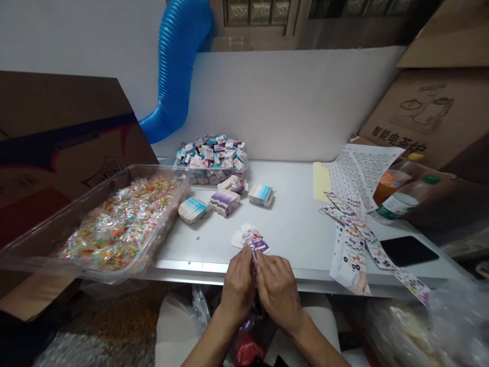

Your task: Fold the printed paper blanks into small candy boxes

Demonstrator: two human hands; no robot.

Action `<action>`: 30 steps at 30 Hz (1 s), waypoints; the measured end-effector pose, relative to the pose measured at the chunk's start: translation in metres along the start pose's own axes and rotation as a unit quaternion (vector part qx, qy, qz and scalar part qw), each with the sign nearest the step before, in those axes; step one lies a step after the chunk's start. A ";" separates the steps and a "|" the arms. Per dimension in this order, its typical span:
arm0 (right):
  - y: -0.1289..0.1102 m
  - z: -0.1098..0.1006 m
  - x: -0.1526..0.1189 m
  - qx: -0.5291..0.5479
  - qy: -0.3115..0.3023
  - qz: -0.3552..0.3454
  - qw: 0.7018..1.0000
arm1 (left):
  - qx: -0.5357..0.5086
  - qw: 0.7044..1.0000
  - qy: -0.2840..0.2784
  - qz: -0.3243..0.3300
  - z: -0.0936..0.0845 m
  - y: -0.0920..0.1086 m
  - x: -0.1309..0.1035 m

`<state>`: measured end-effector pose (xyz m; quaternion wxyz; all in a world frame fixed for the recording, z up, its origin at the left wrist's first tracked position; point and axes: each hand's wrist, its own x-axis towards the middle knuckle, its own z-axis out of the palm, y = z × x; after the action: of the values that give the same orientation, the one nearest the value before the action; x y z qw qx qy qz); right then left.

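Note:
At the table's front edge, my left hand [240, 278] and my right hand [278, 285] meet with fingers closed on a small purple-and-white printed carton [260, 246]. Its white flaps stick out beyond my fingertips, and my fingers hide its near end. Past it lie a bundle of purple flat cartons [224, 201], a bundle of blue-and-white flat cartons [193, 209] and another blue-and-white bundle [261, 194]. Farther back, a clear tub [214, 176] is heaped with small folded boxes [218, 153].
On the left, a large clear tray [153, 252] holds colourful wrapped pieces [126, 219]. Sticker strips [353, 239], printed sheets [351, 168], bottles [407, 199] and a black phone [409, 251] lie right. A blue hose [173, 66] hangs behind; cardboard boxes [428, 117] flank the table.

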<state>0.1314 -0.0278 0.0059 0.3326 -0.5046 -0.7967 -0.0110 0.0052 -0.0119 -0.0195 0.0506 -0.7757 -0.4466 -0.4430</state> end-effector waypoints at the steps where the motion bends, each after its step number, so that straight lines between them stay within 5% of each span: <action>1: 0.000 0.001 -0.002 -0.006 0.000 -0.004 1.000 | 0.000 1.000 -0.004 0.000 -0.001 0.001 0.000; 7: -0.004 0.001 -0.004 0.146 0.021 0.033 0.988 | -0.019 1.000 -0.013 -0.010 -0.008 0.002 -0.001; 12: 0.020 0.006 0.011 0.302 -0.048 0.180 0.935 | -0.021 0.995 -0.074 -0.055 -0.018 0.000 -0.018; 17: 0.049 0.032 0.037 0.046 -0.097 0.174 0.979 | 0.006 0.984 -0.157 -0.089 -0.013 -0.005 -0.060; 21: 0.051 0.048 0.047 -0.079 -0.173 0.137 0.972 | 0.049 0.967 -0.221 -0.113 -0.009 -0.007 -0.078; 30: 0.055 0.040 0.049 -0.098 -0.188 0.127 0.969 | -0.105 0.936 -0.194 -0.273 -0.005 -0.006 -0.027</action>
<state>0.1423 0.0523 -0.0160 0.1242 -0.6247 -0.7695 0.0480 -0.0087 -0.0284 -0.0383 -0.2422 -0.6955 -0.5934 -0.3246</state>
